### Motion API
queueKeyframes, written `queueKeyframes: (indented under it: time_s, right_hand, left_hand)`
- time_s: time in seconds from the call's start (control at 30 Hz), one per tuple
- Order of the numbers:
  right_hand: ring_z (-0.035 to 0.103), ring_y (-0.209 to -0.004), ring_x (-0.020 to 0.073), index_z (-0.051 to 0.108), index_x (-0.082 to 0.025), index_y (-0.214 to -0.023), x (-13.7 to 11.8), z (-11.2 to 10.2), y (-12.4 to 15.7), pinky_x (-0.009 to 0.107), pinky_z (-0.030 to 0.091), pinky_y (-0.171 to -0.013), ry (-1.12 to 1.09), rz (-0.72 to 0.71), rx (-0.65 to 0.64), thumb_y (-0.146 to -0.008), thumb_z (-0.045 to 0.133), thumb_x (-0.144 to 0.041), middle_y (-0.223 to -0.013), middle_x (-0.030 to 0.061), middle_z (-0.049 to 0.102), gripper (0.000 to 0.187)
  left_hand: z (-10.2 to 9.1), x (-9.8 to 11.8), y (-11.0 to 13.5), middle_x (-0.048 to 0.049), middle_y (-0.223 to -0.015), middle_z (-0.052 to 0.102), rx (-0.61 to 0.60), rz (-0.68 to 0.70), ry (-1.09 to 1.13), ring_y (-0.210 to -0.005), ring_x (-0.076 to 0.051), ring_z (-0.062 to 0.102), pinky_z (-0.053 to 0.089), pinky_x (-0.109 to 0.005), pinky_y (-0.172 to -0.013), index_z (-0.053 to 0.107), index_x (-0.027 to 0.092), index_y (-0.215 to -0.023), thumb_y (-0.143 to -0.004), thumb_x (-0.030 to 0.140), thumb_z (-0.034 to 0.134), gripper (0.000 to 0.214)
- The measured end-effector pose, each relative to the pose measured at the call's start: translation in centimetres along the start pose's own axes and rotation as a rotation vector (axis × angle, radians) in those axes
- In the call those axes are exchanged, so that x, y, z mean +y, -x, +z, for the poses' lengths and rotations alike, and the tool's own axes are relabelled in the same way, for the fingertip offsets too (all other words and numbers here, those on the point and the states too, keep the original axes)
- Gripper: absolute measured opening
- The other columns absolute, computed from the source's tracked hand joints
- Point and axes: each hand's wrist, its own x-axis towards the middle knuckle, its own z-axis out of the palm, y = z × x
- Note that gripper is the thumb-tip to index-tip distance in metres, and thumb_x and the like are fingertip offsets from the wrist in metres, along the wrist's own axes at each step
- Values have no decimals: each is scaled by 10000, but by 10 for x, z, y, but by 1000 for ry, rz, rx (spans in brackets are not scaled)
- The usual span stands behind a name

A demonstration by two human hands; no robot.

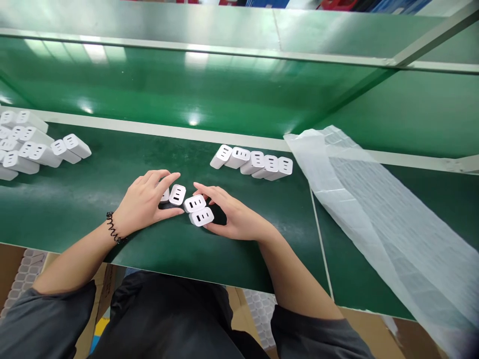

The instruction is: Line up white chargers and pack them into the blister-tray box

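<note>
Small white chargers with slots on their end faces lie on the green table (112, 219). My left hand (144, 204) curls around two of them (172, 194), thumb below and fingers above. My right hand (232, 217) cups two more chargers (198, 209), stacked one over the other, with thumb under and fingers behind. The two pairs almost touch in the middle, between my hands.
A row of several white chargers (252, 162) stands beyond my right hand. A larger pile of chargers (33, 144) lies at the far left. A white foam sheet (377, 209) drapes across the right of the table. Cardboard boxes sit below the front edge.
</note>
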Motion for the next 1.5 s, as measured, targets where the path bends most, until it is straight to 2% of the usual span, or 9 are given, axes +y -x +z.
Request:
queueKeyframes:
  time_s: [0.1, 0.2, 0.4, 0.57, 0.73, 0.87, 1.0, 1.33, 1.5]
  right_hand:
    - [550, -1214, 262, 186, -312, -1575, 1, 2, 0, 512, 523, -1020, -23, -23, 5, -904, 622, -223, -1371, 108, 550, 805]
    - [527, -1287, 272, 187, -313, -1574, 0, 2, -1, 504, 512, -1041, -45, -40, -15, -908, 610, -216, -1490, 109, 477, 795]
    - [394, -1420, 272, 216, -282, -1568, -5, -2, -1, 514, 416, -1143, -50, -94, -158, -873, 598, -135, -1571, 97, 389, 807]
    - [465, -1337, 277, 211, -277, -1569, -8, -2, -1, 516, 449, -1096, -29, -75, -173, -878, 589, -140, -1541, 108, 425, 800]
    - [536, -1197, 268, 226, -271, -1565, -11, 2, -1, 492, 501, -1013, -28, -87, -164, -886, 585, -150, -1501, 121, 473, 777]
    - [547, -1131, 257, 214, -273, -1566, -14, 7, -3, 466, 521, -973, -35, -102, -183, -869, 593, -137, -1473, 112, 501, 805]
    - [500, -1253, 272, 196, -265, -1569, -17, 12, -3, 489, 472, -1047, -26, -132, -204, -870, 587, -127, -1538, 118, 424, 812]
    - [213, -1500, 321, 97, -267, -1594, -17, 23, -3, 570, 346, -1162, 21, -164, -202, -841, 592, -122, -1650, 135, 176, 913]
    - [229, -1492, 326, 109, -277, -1594, -16, 27, -5, 569, 370, -1144, 52, -200, -188, -854, 605, -148, -1646, 137, 178, 900]
  left_hand:
    - [1, -6, -2, -131, -1196, 635, -55, 6, 45, -1063, -280, 615, 526, -376, -815, 553, 166, -1265, -865, 661, 604, 639]
    - [5, -12, -5, -106, -1099, 668, -85, 108, 95, -957, -235, 633, 516, -340, -766, 617, 170, -1141, -892, 666, 558, 558]
    - [6, -21, -8, -112, -1148, 671, -116, 342, 214, -983, -219, 663, 513, -308, -800, 607, 162, -1195, -834, 729, 581, 673]
    - [-18, -30, 0, -144, -1394, 545, -270, 170, 160, -1225, -275, 573, 485, -358, -968, 420, 195, -1443, -767, 697, 692, 885]
    - [-29, -37, 9, -148, -1384, 535, -421, -24, 130, -1216, -285, 568, 501, -329, -878, 324, 216, -1512, -755, 686, 700, 967]
    - [-20, -32, 7, -125, -1294, 591, -413, 24, 198, -1159, -264, 578, 472, -331, -914, 345, 193, -1488, -774, 663, 702, 927]
    - [-16, -29, 5, -116, -1256, 609, -398, 31, 213, -1124, -259, 567, 471, -335, -903, 363, 172, -1473, -801, 586, 722, 867]
    - [-26, -40, 4, -106, -1438, 518, -393, 113, 324, -1315, -268, 479, 454, -413, -1068, 461, 258, -1447, -888, 396, 671, 613]
    - [-23, -43, 3, -103, -1417, 536, -396, 100, 343, -1298, -271, 506, 478, -410, -1036, 569, 260, -1341, -895, 370, 643, 465]
